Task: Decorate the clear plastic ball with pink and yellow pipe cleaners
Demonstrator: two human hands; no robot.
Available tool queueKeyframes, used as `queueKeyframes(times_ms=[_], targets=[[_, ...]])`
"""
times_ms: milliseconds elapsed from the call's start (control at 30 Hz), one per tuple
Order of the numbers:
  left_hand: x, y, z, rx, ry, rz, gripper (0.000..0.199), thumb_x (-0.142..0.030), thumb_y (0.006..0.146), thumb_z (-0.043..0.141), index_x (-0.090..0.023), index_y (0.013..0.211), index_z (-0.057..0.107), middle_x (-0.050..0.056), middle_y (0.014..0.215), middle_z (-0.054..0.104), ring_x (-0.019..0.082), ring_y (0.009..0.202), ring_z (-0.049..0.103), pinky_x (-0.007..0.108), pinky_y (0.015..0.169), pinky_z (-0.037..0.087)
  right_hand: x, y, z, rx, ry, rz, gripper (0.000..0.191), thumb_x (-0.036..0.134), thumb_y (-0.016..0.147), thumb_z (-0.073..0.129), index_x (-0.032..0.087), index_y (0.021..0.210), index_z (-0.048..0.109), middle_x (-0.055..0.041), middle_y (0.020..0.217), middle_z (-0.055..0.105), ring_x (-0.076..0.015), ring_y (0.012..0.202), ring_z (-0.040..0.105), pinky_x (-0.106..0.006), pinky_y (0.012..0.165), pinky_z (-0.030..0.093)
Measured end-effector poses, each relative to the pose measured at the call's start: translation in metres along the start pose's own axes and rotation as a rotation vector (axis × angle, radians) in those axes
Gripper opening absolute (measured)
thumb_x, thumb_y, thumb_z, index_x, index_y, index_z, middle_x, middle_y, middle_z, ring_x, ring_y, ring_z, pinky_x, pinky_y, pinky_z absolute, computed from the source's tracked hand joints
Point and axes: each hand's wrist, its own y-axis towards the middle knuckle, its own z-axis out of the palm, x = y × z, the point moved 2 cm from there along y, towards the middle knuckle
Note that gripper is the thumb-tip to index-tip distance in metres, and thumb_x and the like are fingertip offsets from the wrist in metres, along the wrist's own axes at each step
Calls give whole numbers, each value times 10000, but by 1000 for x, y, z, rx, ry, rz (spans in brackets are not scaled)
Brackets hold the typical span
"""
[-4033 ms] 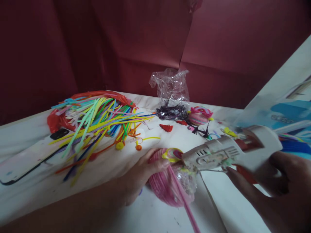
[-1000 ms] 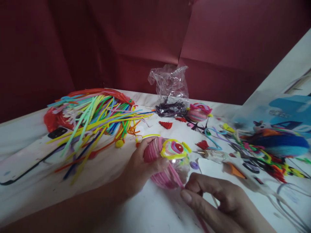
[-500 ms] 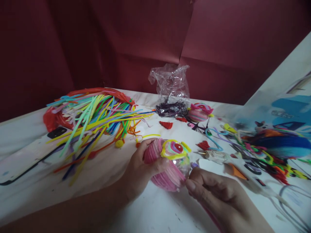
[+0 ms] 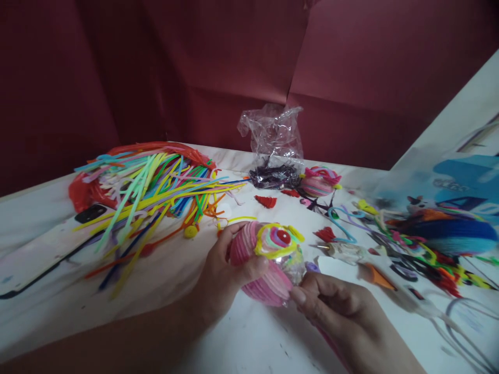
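My left hand (image 4: 224,275) is closed around a clear ball (image 4: 268,280) partly covered with rows of pink pipe cleaner. On its upper side is a yellow-edged eye (image 4: 281,238) with a red centre. Bare clear surface shows on the right side of the ball. My right hand (image 4: 343,311) pinches a pink pipe cleaner (image 4: 331,347) against the lower right edge of the ball, and its tail runs down beneath that hand. The fingertips partly hide where the strip meets the ball.
A heap of coloured pipe cleaners (image 4: 156,182) lies at left over a phone (image 4: 42,254). Behind the ball stand a clear bag (image 4: 276,140) and another pink ball (image 4: 317,183). To the right are a glue gun (image 4: 405,296), red pieces (image 4: 325,235) and a blue wrapped ball (image 4: 460,234).
My right hand has shifted slightly left, its fingertips closer in on the ball's lower edge. The ball has tilted a little in my left hand; the grip is the same.
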Motion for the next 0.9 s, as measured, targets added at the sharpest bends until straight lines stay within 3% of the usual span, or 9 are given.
queueKeyframes(times_ms=[133, 267, 400, 467, 567, 700, 800, 900], targets=[[-2, 0, 1, 69, -46, 17, 602, -369, 662, 752, -153, 1172, 514, 119, 1158, 633, 296, 1066, 586, 375, 894, 485, -4, 3, -3, -13, 24, 34, 482, 620, 728, 603, 191, 535, 495, 47, 516, 418, -93, 504, 316, -224, 468, 295], [-3, -1, 0, 81, -63, 54, 600, -349, 665, 761, -156, 1175, 512, 108, 1145, 632, 297, 1080, 576, 380, 917, 470, -10, 6, -4, -72, 93, 93, 448, 600, 629, 708, 199, 589, 512, 38, 520, 494, -102, 493, 418, -212, 456, 367], [-5, -4, -1, 65, -90, 80, 635, -322, 643, 790, -170, 1186, 496, 106, 1197, 610, 298, 1104, 559, 374, 925, 463, -6, 6, 0, -217, 158, -25, 442, 532, 640, 736, 219, 915, 589, -53, 831, 678, -185, 713, 618, -256, 613, 513], [-7, -6, 0, 93, -142, 79, 630, -282, 643, 797, -181, 1185, 493, 95, 1195, 614, 281, 1100, 564, 355, 924, 465, -5, 6, 1, -197, 167, -66, 555, 521, 683, 708, 231, 1131, 558, -107, 1038, 684, -236, 866, 652, -300, 712, 538], [-13, -11, 3, 106, -191, 66, 636, -194, 624, 813, -206, 1178, 498, 64, 1180, 626, 237, 1088, 576, 298, 915, 469, -9, 9, -1, -85, 173, -72, 675, 543, 686, 699, 263, 1273, 515, -132, 1136, 677, -288, 956, 662, -343, 732, 554], [-21, -18, 4, 126, -206, 41, 750, -91, 559, 841, -242, 1199, 480, 33, 1199, 622, 200, 1103, 576, 241, 910, 463, -15, 16, -5, -24, 225, -62, 751, 584, 612, 733, 320, 1287, 537, -115, 1164, 682, -325, 1003, 655, -359, 730, 568], [-24, -21, 2, 193, -210, 121, 599, -186, 695, 769, -206, 1216, 475, 67, 1215, 606, 212, 1109, 568, 282, 943, 449, -15, 19, -3, -53, 296, -48, 712, 560, 550, 784, 355, 1208, 604, -72, 1242, 646, -329, 1110, 600, -348, 812, 556], [-22, -21, -2, 184, -205, 150, 485, -335, 793, 676, -175, 1201, 468, 96, 1179, 605, 237, 1081, 564, 346, 949, 440, -16, 21, -5, -56, 366, -90, 685, 506, 544, 810, 356, 1184, 621, -53, 1300, 608, -347, 1189, 538, -394, 909, 520]])
